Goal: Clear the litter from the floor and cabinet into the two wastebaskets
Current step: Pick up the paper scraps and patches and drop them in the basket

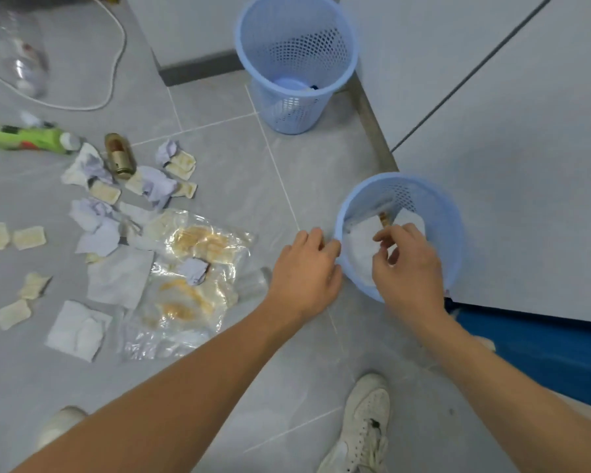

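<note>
Bare floor [239, 158] between litter [130, 213], wastebaskets [454, 233]

Grey tiled floor [219, 155]; white cord [116, 63] looped at upper left; white sneaker [365, 425] at bottom; blue panel [543, 353] low on the right
</note>
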Demonstrator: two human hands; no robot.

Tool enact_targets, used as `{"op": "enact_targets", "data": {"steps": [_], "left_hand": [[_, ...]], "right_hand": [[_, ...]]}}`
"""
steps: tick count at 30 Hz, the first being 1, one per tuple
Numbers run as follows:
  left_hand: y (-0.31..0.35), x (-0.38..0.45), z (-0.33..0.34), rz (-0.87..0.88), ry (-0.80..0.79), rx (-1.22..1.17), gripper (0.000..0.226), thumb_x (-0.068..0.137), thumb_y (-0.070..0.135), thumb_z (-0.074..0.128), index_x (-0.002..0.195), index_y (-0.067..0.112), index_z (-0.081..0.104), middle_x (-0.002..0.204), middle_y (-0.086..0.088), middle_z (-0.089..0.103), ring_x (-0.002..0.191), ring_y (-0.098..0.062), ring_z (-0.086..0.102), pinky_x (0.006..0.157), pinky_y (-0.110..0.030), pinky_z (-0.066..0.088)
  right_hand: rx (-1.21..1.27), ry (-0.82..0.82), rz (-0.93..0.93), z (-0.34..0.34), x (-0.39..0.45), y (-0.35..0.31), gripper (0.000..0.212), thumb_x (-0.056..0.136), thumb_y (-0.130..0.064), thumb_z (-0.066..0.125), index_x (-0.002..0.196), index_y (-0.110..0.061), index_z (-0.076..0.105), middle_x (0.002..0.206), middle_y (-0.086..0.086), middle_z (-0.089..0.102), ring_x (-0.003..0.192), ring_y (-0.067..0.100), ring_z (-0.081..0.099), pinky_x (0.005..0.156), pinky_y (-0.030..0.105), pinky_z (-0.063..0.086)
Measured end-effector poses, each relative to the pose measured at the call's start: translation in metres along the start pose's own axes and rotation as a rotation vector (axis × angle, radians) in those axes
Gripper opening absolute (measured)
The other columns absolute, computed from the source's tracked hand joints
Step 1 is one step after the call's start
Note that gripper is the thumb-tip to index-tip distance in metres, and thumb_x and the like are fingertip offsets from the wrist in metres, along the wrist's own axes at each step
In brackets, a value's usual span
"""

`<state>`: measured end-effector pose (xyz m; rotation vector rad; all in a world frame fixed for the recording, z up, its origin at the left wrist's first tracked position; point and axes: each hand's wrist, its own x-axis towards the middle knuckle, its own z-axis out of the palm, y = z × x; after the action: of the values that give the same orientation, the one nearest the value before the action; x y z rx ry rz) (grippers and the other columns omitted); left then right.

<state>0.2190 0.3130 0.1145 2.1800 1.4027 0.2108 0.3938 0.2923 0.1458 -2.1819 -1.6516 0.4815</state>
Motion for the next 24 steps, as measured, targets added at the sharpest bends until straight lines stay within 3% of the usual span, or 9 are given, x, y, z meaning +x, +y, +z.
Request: {"op": "enact_targets", "data": {"steps": [3, 8, 11, 15, 19, 24], "left_hand": [[-0.073, -0.055, -0.019, -0.122, -0.01, -0.002, 0.021, 0.092, 0.031, 0.052, 0.107, 0.019, 0.061, 0.104, -0.002, 0.055, 0.099, -0.027, 0.053, 0.069, -0.041, 0.05], [-0.196, -0.139, -0.039, -0.366, -0.002, 0.005, 0.018, 0.095, 0.031, 0.052, 0.107, 0.023, 0.063, 0.103, 0.004, 0.058, 0.1, -0.02, 0.054, 0.066, -0.036, 0.051], [-0.261, -0.179, -0.036, -0.525, 0.015, -0.009, 0.016, 0.096, 0.032, 0.052, 0.105, 0.024, 0.063, 0.099, 0.005, 0.058, 0.099, -0.019, 0.055, 0.065, -0.036, 0.052], [-0.327, -0.217, -0.021, -0.664, 0.044, -0.03, 0.02, 0.095, 0.03, 0.052, 0.111, 0.022, 0.062, 0.103, 0.002, 0.058, 0.102, -0.022, 0.055, 0.069, -0.037, 0.053], [-0.366, -0.235, 0.003, -0.706, 0.078, -0.058, 0.029, 0.094, 0.03, 0.055, 0.122, 0.021, 0.058, 0.109, -0.001, 0.052, 0.105, -0.023, 0.05, 0.076, -0.042, 0.054], [-0.412, -0.199, 0.006, -0.633, 0.239, -0.024, 0.046, 0.093, 0.03, 0.061, 0.137, 0.024, 0.049, 0.121, -0.005, 0.044, 0.11, -0.026, 0.046, 0.073, -0.038, 0.052]], "right_hand": [[0.08, -0.073, -0.157, 0.045, -0.022, -0.066, 0.018, 0.084, -0.004, 0.062, 0.092, -0.02, 0.062, 0.088, -0.008, 0.055, 0.068, 0.015, 0.054, 0.062, 0.038, 0.048], [0.154, -0.277, -0.177, 0.154, -0.042, -0.141, 0.023, 0.079, -0.009, 0.061, 0.092, -0.028, 0.063, 0.09, -0.012, 0.054, 0.078, 0.009, 0.056, 0.073, 0.037, 0.052], [0.081, -0.427, -0.226, 0.221, -0.047, -0.162, 0.025, 0.082, -0.015, 0.063, 0.103, -0.03, 0.063, 0.1, -0.011, 0.056, 0.093, 0.016, 0.06, 0.079, 0.039, 0.054], [-0.114, -0.57, -0.289, 0.293, -0.05, -0.176, 0.038, 0.086, -0.024, 0.065, 0.123, -0.029, 0.059, 0.12, -0.003, 0.05, 0.11, 0.024, 0.049, 0.078, 0.038, 0.052], [-0.219, -0.544, -0.33, 0.345, -0.054, -0.174, 0.043, 0.083, -0.022, 0.065, 0.125, -0.027, 0.058, 0.123, 0.003, 0.046, 0.11, 0.028, 0.043, 0.072, 0.039, 0.052], [-0.253, -0.478, -0.35, 0.377, -0.049, -0.165, 0.028, 0.081, -0.016, 0.071, 0.107, -0.02, 0.061, 0.112, 0.004, 0.046, 0.102, 0.029, 0.045, 0.059, 0.037, 0.049]]}}
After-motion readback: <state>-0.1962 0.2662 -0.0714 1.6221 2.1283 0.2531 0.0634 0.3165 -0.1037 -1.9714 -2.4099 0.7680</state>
